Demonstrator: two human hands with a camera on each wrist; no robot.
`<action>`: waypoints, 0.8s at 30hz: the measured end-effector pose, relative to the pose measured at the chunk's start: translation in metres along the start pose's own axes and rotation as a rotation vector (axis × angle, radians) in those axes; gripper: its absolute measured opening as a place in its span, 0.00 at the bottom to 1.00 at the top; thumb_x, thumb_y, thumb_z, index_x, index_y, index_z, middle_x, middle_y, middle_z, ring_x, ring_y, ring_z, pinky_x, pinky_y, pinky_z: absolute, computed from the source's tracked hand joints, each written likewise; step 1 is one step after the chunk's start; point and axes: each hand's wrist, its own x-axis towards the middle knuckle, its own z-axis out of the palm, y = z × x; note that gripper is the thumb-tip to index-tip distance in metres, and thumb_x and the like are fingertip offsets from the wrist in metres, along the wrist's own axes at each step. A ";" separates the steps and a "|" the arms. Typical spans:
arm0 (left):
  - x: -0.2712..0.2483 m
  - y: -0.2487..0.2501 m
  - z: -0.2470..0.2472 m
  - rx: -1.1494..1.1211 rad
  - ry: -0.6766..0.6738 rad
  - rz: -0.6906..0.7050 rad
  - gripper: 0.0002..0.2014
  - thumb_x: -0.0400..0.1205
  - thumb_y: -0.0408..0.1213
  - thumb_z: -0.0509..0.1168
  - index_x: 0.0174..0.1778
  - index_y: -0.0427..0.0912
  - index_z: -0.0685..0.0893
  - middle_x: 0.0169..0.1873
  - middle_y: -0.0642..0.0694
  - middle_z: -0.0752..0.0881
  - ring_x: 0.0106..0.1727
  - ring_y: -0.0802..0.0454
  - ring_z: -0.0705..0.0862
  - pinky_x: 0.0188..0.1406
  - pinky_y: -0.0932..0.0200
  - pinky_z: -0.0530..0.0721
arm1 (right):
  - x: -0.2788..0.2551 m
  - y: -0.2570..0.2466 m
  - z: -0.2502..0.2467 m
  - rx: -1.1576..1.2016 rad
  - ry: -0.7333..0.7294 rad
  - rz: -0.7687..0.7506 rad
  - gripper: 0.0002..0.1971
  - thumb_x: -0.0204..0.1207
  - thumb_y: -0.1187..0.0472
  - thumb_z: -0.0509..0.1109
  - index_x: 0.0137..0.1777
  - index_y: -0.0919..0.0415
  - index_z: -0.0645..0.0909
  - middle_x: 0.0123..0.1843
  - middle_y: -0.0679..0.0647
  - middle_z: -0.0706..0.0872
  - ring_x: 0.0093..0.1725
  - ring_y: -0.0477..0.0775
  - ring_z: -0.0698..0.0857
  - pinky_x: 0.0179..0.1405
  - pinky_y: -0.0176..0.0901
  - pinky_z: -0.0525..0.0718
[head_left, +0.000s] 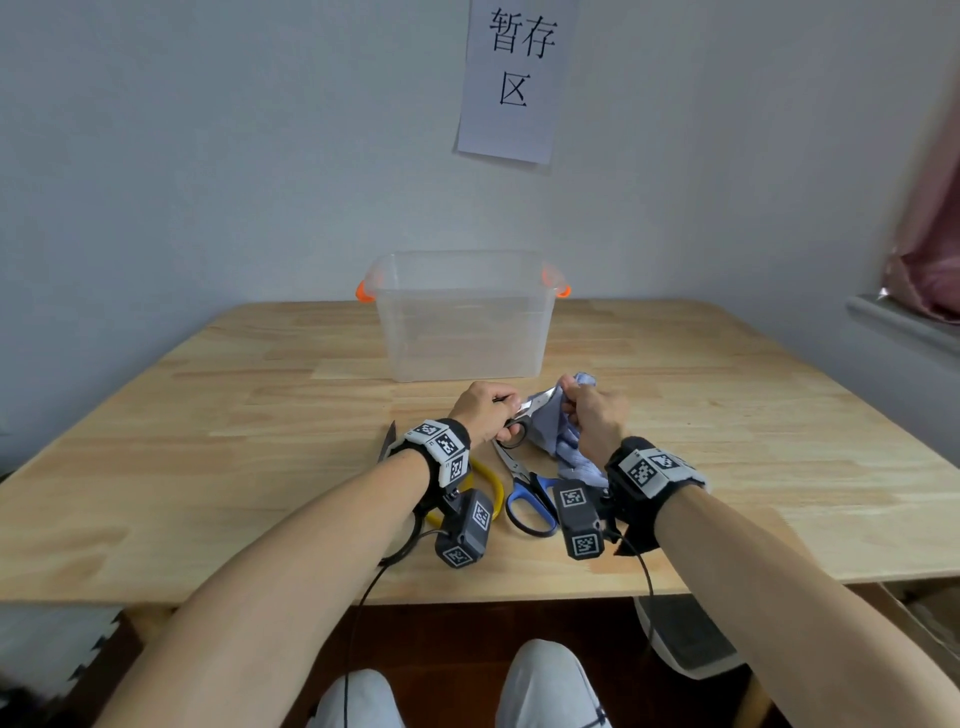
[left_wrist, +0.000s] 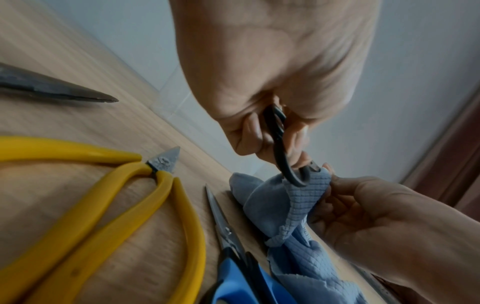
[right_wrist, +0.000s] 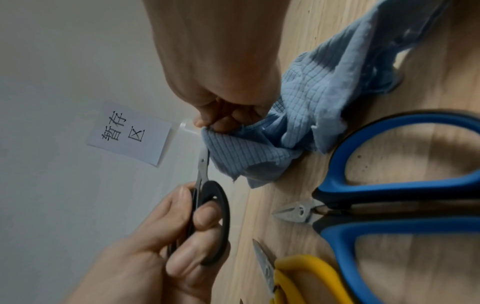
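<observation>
Blue cloth (head_left: 566, 449) is pinched at its top by the raised right hand (head_left: 597, 418), its lower folds resting on the table (head_left: 260, 415). The left hand (head_left: 485, 410), knuckles up, grips black scissors (head_left: 522, 415), whose blades meet the cloth.

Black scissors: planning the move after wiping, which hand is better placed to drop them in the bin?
Probably left: the left hand grips the black scissors by the handles; the right hand only pinches the cloth.

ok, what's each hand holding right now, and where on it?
Left hand grips the black scissors by the handle loops. Right hand pinches the blue cloth at its upper edge.
</observation>
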 end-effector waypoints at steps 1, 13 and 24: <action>0.000 0.000 -0.001 0.003 0.006 0.001 0.09 0.88 0.29 0.59 0.45 0.34 0.84 0.34 0.41 0.76 0.27 0.53 0.79 0.18 0.69 0.71 | -0.001 0.002 0.001 0.009 -0.028 0.001 0.17 0.79 0.62 0.74 0.29 0.63 0.78 0.24 0.56 0.79 0.20 0.48 0.78 0.17 0.35 0.75; -0.006 0.003 -0.004 0.026 -0.028 -0.012 0.12 0.88 0.28 0.59 0.40 0.35 0.82 0.30 0.44 0.76 0.27 0.54 0.79 0.18 0.69 0.70 | 0.002 -0.003 -0.002 -0.018 0.039 -0.006 0.15 0.79 0.65 0.74 0.31 0.65 0.80 0.28 0.57 0.78 0.23 0.49 0.75 0.14 0.31 0.71; -0.003 0.003 -0.002 -0.011 -0.014 -0.018 0.09 0.88 0.27 0.59 0.46 0.32 0.83 0.32 0.44 0.75 0.28 0.54 0.78 0.19 0.70 0.69 | -0.003 -0.001 -0.003 0.017 -0.012 -0.019 0.15 0.79 0.65 0.74 0.30 0.65 0.81 0.22 0.54 0.81 0.17 0.47 0.77 0.14 0.33 0.73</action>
